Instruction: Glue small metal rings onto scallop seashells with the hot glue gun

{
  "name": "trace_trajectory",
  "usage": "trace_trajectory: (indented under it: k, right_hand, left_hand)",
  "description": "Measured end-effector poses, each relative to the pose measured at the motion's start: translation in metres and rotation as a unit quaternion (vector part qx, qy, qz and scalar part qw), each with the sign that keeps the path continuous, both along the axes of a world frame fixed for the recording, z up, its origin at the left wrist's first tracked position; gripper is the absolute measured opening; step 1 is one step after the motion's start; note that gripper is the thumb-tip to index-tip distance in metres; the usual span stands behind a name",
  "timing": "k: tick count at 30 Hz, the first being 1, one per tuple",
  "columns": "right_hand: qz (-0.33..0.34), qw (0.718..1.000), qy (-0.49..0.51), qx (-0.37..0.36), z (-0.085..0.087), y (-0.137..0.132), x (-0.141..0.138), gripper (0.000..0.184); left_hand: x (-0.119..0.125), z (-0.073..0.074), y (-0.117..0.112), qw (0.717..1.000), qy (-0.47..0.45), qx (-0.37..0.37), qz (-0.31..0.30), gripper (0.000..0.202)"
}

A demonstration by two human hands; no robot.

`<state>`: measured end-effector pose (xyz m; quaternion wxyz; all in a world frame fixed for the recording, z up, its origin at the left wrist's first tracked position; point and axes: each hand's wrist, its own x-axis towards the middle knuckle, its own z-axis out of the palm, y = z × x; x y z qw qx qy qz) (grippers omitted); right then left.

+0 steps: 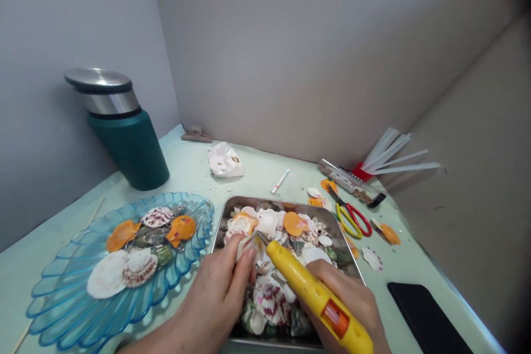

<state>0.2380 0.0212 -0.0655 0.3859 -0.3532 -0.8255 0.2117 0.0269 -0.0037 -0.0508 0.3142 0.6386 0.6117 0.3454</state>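
Left hand (219,287): fingers pinched on a small shell (246,244), above the metal tray (219,228) on the counter (265,177). Right hand (354,298): fingers wrapped round the yellow glue gun (311,287), nozzle touching the shell. Blue dish (62,287) at the tray's 9 o'clock.

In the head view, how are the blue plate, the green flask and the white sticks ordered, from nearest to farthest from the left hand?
1. Blue plate, just left of the left hand, which pinches a shell near the glue gun tip.
2. Green flask, back left by the wall.
3. White sticks, far back right, beyond the metal tray.
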Motion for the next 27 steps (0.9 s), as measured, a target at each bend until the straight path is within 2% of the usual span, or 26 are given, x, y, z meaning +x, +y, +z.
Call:
trace_trajectory:
  k: [4,7,13,16,27]
  right_hand:
    - [0.016,1.0,-0.012,0.008,0.0,0.001,0.0,0.009]
    - [-0.008,1.0,0.005,0.001,0.0,-0.001,-0.002,0.009]
    - [-0.031,0.999,0.016,-0.003,-0.001,-0.002,-0.003,0.012]
    - [-0.028,1.0,0.01,-0.006,-0.002,-0.002,-0.002,0.01]
    - [-0.043,0.999,0.006,-0.018,-0.005,-0.002,0.0,0.01]
  left_hand:
    - [-0.001,-0.002,-0.002,1.0,-0.007,0.002,-0.005,0.027]
    - [-0.001,-0.001,-0.001,1.0,-0.025,0.012,0.008,0.027]
    - [0.001,0.008,0.002,0.985,-0.154,-0.07,0.036,0.034]
    - [0.003,0.01,0.002,0.973,-0.211,-0.082,0.043,0.032]
    - [0.003,0.009,0.002,0.971,-0.218,-0.084,0.044,0.032]
